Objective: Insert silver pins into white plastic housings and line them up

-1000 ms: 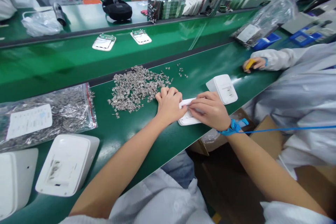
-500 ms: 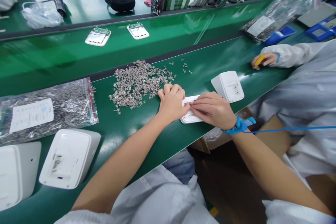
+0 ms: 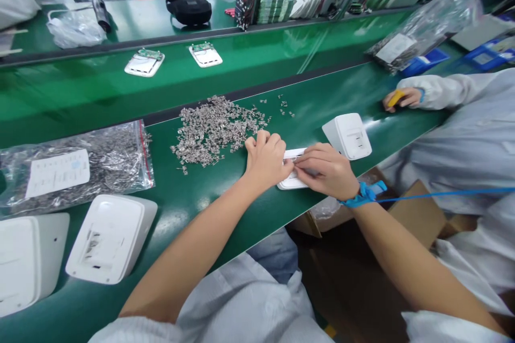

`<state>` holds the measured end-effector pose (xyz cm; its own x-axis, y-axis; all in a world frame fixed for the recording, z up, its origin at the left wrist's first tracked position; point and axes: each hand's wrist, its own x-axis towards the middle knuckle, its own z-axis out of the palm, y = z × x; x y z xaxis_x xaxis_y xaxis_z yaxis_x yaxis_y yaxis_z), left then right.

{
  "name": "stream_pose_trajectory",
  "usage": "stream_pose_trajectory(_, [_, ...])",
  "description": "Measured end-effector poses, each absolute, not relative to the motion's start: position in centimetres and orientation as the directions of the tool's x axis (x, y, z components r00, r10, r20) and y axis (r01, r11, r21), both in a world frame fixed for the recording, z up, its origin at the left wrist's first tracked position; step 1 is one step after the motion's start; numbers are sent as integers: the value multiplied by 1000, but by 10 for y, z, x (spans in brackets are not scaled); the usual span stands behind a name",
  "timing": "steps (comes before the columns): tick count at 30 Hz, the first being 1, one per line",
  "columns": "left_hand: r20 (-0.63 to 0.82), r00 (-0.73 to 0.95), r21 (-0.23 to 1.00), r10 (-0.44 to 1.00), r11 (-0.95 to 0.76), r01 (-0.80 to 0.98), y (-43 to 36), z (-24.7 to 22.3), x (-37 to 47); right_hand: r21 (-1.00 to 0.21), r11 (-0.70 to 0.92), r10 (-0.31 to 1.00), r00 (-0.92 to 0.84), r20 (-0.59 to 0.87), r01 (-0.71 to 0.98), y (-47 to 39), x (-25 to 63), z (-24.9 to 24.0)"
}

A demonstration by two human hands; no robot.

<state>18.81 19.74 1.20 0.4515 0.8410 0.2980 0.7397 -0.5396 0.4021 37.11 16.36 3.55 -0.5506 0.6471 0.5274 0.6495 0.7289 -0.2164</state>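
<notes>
A white plastic housing [image 3: 293, 183] lies on the green bench, largely covered by my two hands. My left hand [image 3: 266, 159] is closed at its left end, fingers curled and thumb pressing into the recess. On the right side, my right hand [image 3: 328, 169] reaches into the same recess with thumb and fingertips pinched together. What those fingertips hold, if anything, is hidden. A blue strap [image 3: 364, 193] with a cord circles my right wrist. Just beyond my left hand spreads a pile of small metal clips [image 3: 215, 128].
More white housings stand at the left [image 3: 110, 238] and right [image 3: 354, 136]. A clear bag of metal parts [image 3: 116, 166] lies at left. Two white panels with circuit boards [image 3: 145, 62] rest on the ledge. A co-worker's hand [image 3: 404, 98] holds something yellow at right.
The camera view has shifted slightly. My hands stay at the housing, with my right fingertips and left thumb moved a little within the recess.
</notes>
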Motion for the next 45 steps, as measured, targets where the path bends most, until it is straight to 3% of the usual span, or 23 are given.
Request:
stream_pose_trajectory(5, [313, 478, 354, 821, -567, 743, 198, 13, 187, -242, 712, 680, -561, 473, 659, 165, 370, 36])
stream_pose_trajectory(10, [313, 470, 339, 825, -560, 756, 195, 14, 185, -275, 568, 754, -357, 552, 775, 172, 375, 29])
stream_pose_trajectory(16, [328, 479, 309, 814, -571, 760, 194, 13, 184, -266, 487, 857, -398, 327, 832, 184, 380, 26])
stream_pose_trajectory(34, [301, 480, 340, 824, -563, 754, 194, 13, 185, -288, 481, 869, -405, 284, 828, 183, 379, 33])
stream_pose_trajectory(45, [349, 511, 235, 785, -601, 764, 190, 12, 190, -204, 483, 859, -414, 301, 852, 178, 372, 37])
